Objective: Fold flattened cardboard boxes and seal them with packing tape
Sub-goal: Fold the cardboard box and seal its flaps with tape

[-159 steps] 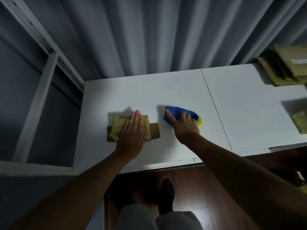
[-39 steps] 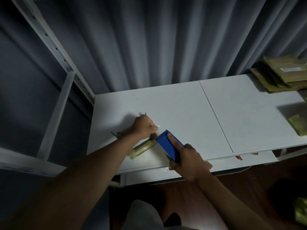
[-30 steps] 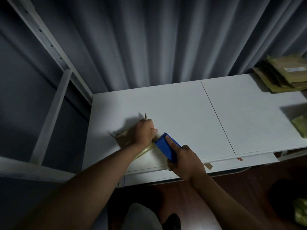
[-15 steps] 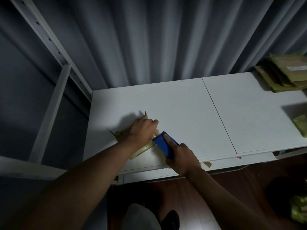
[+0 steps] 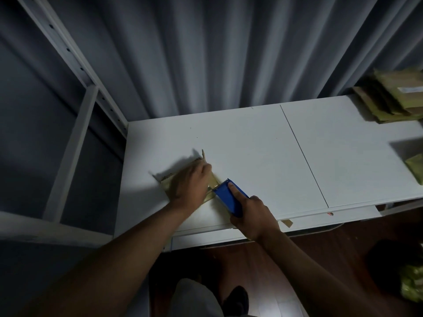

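Note:
A small taped cardboard box [image 5: 166, 184] lies on the white table [image 5: 251, 152] near its front left part. My left hand [image 5: 191, 183] presses down on top of the box and hides most of it. My right hand [image 5: 250, 212] grips a blue tape dispenser [image 5: 229, 199], index finger along its top. The dispenser's toothed front end touches the box's right side, where a strip of tape [image 5: 214, 183] runs over the box.
A stack of flattened cardboard boxes [image 5: 393, 97] lies at the table's back right. Another yellowish piece [image 5: 415, 165] sits at the right edge. A tape scrap [image 5: 286, 223] sticks to the front edge. A white metal rack post [image 5: 75, 124] stands left; curtains hang behind.
Since five seconds ago the box has been turned and the dispenser brought against its right side. Over the last second the dispenser has slid slightly up toward the box while my left hand stays on it.

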